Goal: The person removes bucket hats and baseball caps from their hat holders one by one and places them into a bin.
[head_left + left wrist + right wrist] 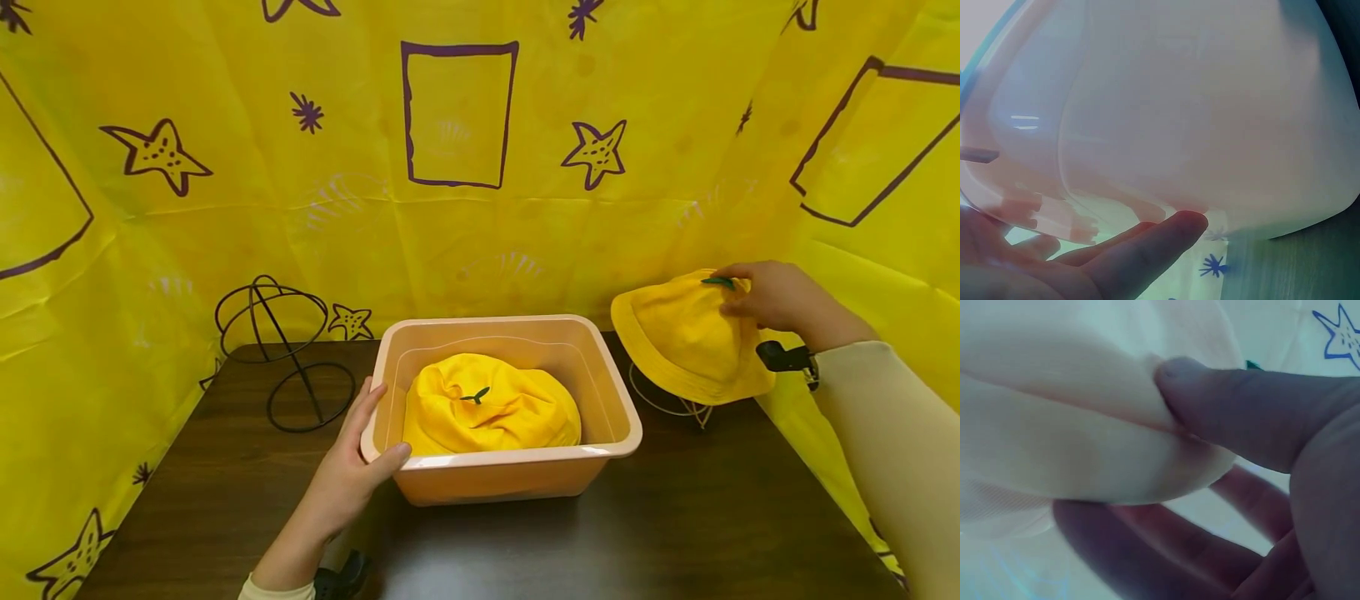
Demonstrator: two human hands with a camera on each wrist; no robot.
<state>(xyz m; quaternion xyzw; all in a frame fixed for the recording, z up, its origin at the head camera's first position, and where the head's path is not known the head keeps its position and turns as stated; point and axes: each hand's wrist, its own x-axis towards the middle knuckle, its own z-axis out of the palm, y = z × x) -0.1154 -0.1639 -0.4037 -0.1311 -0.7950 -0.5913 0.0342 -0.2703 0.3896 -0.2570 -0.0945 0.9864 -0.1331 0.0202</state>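
My left hand [352, 462] grips the front left corner of a peach-coloured plastic basin [498, 479], with the thumb over the front rim and the fingers along the left side. Inside the basin lies a crumpled yellow cloth hat [517, 408] with a small green sprout on top. At the right, my right hand [776, 296] holds a second yellow hat [675, 333] near its crown, beside its green sprout. That hat tilts over a wire stand [693, 410], which it mostly hides. In the right wrist view, the thumb [1229, 406] presses the hat's cloth [1085, 437] from above, with fingers below it.
A bare black wire hat stand [296, 358] rises at the table's back left. The dark wooden table [225, 492] is enclosed by yellow sheeting [360, 250] printed with starfish and frames at the back and sides.
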